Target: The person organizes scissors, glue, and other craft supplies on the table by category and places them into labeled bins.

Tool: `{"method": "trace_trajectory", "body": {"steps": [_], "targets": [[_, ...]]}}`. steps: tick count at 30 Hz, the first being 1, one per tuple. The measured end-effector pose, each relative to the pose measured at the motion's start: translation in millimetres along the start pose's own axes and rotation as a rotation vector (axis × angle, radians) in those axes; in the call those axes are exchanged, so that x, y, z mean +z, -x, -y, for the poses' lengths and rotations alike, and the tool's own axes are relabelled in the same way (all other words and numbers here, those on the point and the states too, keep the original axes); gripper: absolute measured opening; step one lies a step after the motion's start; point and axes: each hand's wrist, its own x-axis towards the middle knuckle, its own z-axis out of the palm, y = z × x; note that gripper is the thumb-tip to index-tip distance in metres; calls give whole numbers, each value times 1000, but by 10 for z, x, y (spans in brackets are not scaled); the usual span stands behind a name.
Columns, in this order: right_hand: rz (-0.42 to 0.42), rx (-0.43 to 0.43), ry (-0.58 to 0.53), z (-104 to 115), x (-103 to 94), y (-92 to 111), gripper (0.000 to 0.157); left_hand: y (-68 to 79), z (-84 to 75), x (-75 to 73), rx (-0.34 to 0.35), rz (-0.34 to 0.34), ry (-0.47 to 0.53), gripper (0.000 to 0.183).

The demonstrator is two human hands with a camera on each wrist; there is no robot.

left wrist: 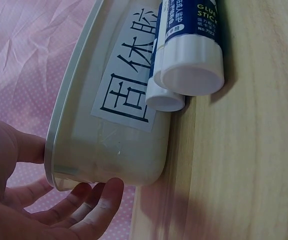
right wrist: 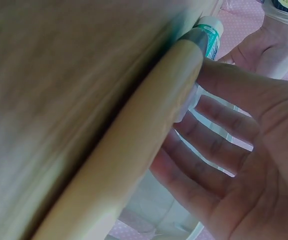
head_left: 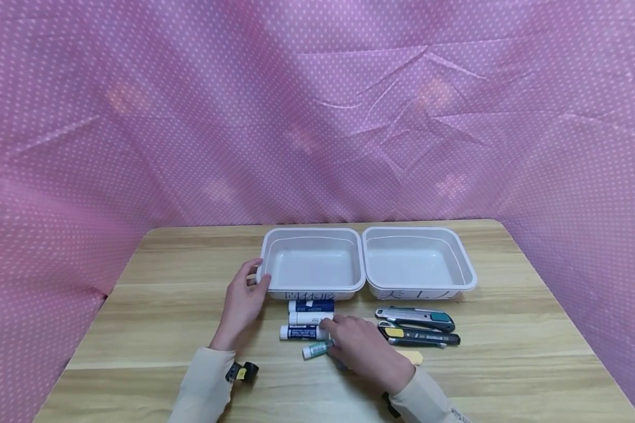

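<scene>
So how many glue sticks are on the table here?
4. Three lie stacked in front of the left tray: blue, white, blue-labelled. A green-labelled one is under the right hand, which may hide more.

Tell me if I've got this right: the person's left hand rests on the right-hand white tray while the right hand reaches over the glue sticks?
Not quite. In the head view the left hand touches the left-hand white tray, not the right one. The right hand does reach over the glue sticks.

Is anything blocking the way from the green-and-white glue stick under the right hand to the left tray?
Yes: three blue glue sticks lie between the green-and-white glue stick and the left tray.
</scene>
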Motion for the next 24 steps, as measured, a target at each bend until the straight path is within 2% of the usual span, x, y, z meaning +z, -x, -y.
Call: {"method": "trace_trajectory", "body": {"steps": [14, 24], "targets": [[-15, -24, 1, -15, 0, 14, 35, 5, 3, -6, 2, -8, -7, 48], [-1, -30, 18, -4, -9, 23, 17, 5, 7, -12, -20, -18, 26, 48]]}}
